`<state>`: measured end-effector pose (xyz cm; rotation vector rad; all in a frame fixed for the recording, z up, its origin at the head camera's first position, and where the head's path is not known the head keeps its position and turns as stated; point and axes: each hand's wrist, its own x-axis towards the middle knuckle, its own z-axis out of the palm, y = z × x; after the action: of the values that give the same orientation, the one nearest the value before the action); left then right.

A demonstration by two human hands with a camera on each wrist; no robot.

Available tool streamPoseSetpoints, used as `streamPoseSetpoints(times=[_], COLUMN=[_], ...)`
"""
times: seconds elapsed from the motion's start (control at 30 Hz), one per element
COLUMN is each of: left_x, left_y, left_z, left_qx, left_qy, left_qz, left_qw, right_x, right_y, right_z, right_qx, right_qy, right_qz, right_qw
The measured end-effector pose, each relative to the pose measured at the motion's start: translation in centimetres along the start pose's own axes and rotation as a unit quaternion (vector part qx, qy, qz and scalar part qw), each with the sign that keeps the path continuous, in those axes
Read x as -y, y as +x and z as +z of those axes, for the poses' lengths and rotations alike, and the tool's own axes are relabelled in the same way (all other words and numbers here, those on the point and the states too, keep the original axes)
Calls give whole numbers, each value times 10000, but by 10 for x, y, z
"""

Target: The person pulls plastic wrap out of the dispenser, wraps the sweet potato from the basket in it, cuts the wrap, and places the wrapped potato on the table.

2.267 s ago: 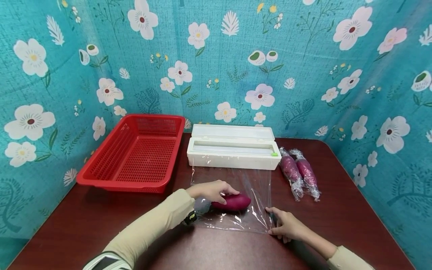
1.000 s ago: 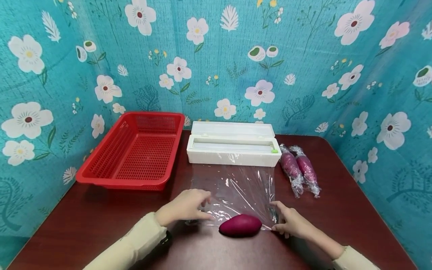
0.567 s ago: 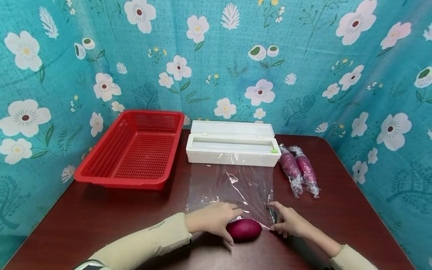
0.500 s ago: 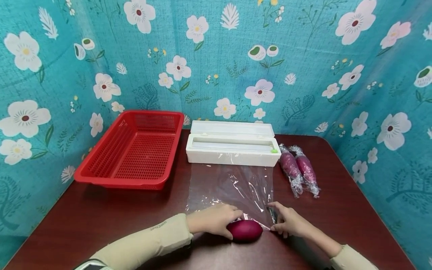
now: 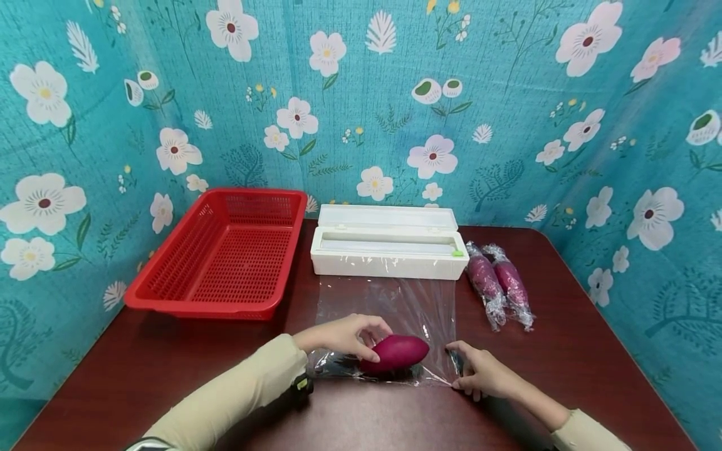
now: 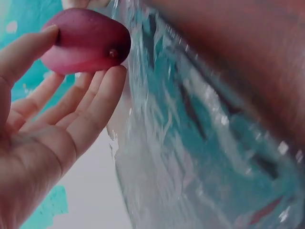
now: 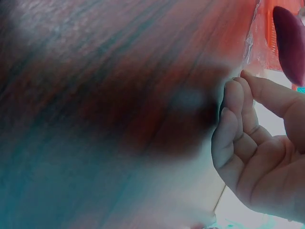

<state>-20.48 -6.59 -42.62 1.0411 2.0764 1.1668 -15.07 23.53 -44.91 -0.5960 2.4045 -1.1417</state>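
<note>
My left hand (image 5: 345,335) grips a smooth, purple sweet potato (image 5: 402,352) by its left end, over the front part of a sheet of cling film (image 5: 389,307). In the left wrist view the thumb lies on one side of the sweet potato (image 6: 90,40) and the fingers on the other, with the glossy film (image 6: 190,143) beside them. My right hand (image 5: 482,374) pinches the film's front right corner between thumb and fingers, low by the table. The film runs back to a white cling film dispenser (image 5: 389,266), whose lid stands raised.
A red plastic basket (image 5: 217,305) stands at the back left of the dark wooden table (image 5: 361,419). Two film-wrapped sweet potatoes (image 5: 486,282) lie right of the dispenser. A flowered curtain (image 5: 372,125) encloses the table's back and sides.
The sweet potato went from the film to its front edge, where my left hand let go and took hold again. Now it is back over the film. My right hand keeps the corner.
</note>
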Motion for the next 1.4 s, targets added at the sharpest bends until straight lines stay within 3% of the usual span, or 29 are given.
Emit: streamPoseSetpoints(times=[0.13,0.47,0.67,0.77,0.87,0.93,1.03,1.13,1.3,1.4], left_x=[4,15,17,17,12,7,0,-1,2,4], left_y=[4,14,15,13,4,-4,-16,-25,-42,-51], left_z=[-10,-17,-20,-20,-17,-14,-12,-12,-11,-9], left_qx=[199,451,234,-137,-844,-1334,-1693,-1508,-488,-5], left_qy=[-142,431,1142,1452,2039,2454,2943,3266,3708,4019], left_qz=[-249,-516,-242,-190,-32,183,400,438,-26,-386], left_qw=[9994,9967,9929,9891,9753,9600,9398,9320,9274,9149], right_x=[-1,-3,-3,-3,-3,-2,-2,-2,-3,-3], right_y=[0,0,0,0,0,0,0,0,-1,0], right_z=[1,2,2,2,2,2,2,1,1,0], right_qx=[-10,61,89,79,105,115,128,183,264,140], right_qy=[57,68,17,-43,-87,-100,-167,-273,-441,-609], right_qz=[-9,4,17,-10,-106,-153,-173,-283,-611,-749], right_qw=[10000,10000,10000,10000,9999,9998,9996,9991,9968,9952])
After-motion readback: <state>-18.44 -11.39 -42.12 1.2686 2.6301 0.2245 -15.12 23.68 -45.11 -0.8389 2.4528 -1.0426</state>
